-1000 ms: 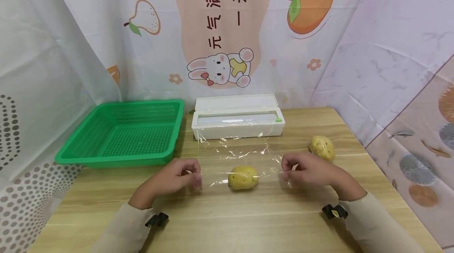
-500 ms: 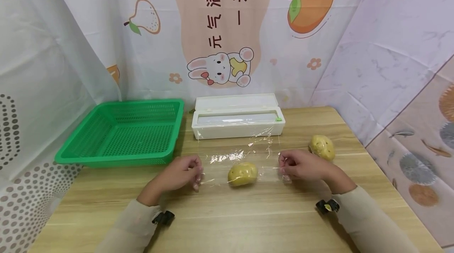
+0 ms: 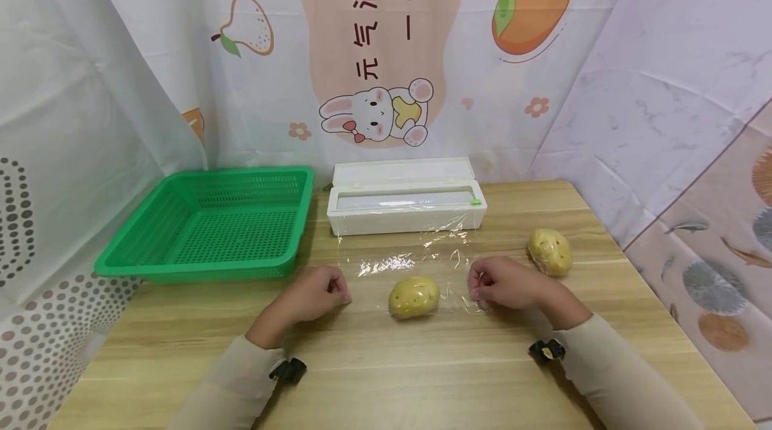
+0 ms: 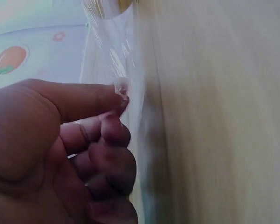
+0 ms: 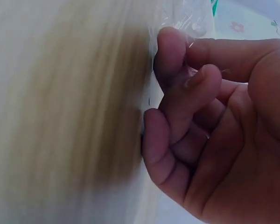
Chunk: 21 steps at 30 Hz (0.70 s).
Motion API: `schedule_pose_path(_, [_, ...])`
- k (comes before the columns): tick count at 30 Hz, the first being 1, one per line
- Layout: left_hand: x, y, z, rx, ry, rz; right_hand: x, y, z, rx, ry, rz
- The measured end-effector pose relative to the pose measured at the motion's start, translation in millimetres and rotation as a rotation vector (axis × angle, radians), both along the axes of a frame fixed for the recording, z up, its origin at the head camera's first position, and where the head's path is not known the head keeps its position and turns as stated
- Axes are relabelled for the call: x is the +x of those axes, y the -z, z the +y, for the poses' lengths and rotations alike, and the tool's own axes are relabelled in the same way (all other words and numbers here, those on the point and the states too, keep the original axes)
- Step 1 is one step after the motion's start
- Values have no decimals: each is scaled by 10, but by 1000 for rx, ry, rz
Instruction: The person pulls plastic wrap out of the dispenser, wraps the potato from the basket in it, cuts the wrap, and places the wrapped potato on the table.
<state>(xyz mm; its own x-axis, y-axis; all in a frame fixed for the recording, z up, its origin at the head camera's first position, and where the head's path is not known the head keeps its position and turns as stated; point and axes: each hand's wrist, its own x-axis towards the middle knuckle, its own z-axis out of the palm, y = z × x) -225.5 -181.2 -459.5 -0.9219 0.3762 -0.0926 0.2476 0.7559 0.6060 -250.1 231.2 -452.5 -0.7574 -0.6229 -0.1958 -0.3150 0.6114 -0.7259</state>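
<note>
A clear sheet of plastic wrap (image 3: 386, 265) spreads between both hands, its far end reaching the front of a white wrap dispenser box (image 3: 405, 221). One potato (image 3: 413, 297) lies under or against the wrap, midway between the hands. My left hand (image 3: 316, 293) pinches the near left corner of the film between thumb and forefinger, as the left wrist view shows. At the near right corner, my right hand (image 3: 505, 282) pinches the film, the other fingers curled. A second potato (image 3: 549, 251), shiny as if wrapped in film, sits beyond the right hand.
A green plastic basket (image 3: 289, 257) stands at the back left of the wooden table (image 3: 386, 376). The dispenser's lid (image 3: 404, 171) is raised against the printed curtain (image 3: 259, 108) behind. Patterned cloth (image 3: 693, 229) hangs along the right side.
Both hands have come slightly inward toward the middle potato, and the film between them has sunk lower and slackened. The box, basket and far potato stay where they were.
</note>
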Motion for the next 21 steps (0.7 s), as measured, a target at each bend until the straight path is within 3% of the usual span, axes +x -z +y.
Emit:
schedule_pose_path(6, [17, 9, 55, -8, -43, -57, 28, -23, -69, 61, 29, 53])
schedule_pose_path(14, [7, -11, 98, 40, -96, -98, 72, -74, -123, 188, 112, 223])
schedule_pose_path(17, [-4, -14, 107, 35, -82, -94, 74, -77, -113, 233, 167, 246])
schedule_pose_path(21, [-12, -23, 131, 38, -21, -68, 70, -64, -89, 229, 182, 224])
